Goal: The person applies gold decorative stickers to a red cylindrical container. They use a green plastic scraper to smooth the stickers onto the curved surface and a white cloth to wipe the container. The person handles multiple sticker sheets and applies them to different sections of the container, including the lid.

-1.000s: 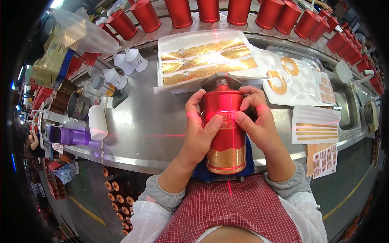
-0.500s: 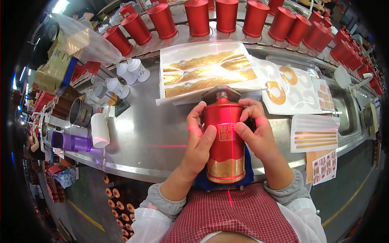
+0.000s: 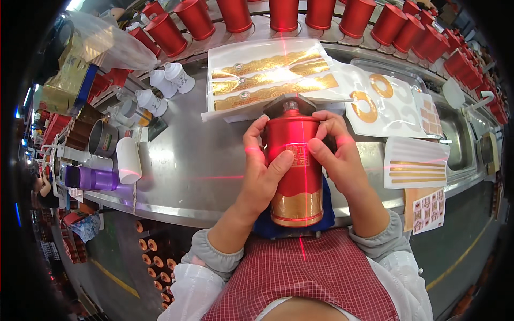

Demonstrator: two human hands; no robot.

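A red bottle (image 3: 289,187) with a gold wavy band round its base lies tilted in front of me, its neck pointing away. My left hand (image 3: 263,166) grips it from the left, the thumb on the front by a small square gold label (image 3: 297,155). From the other side my right hand (image 3: 334,150) holds it, thumb pressed near the label's right edge. Both sets of fingertips curl round the bottle's shoulder. Under it shows a blue cloth pad (image 3: 327,211), and a dark angular block (image 3: 305,105) stands behind the neck. Red laser lines cross the bottle.
Sheets of gold wavy labels (image 3: 273,80) lie beyond my hands. Right of them are a sheet of gold rings (image 3: 364,107), a sheet of gold strips (image 3: 417,163) and a sink (image 3: 460,139). Red bottles (image 3: 284,16) line a curved conveyor. White bottles (image 3: 178,78) and a purple container (image 3: 96,179) stand left.
Red bottles on the conveyor have shifted to the right. My left thumb has moved up and right to the label's edge. My view has tipped slightly; both hands keep hold of the bottle.
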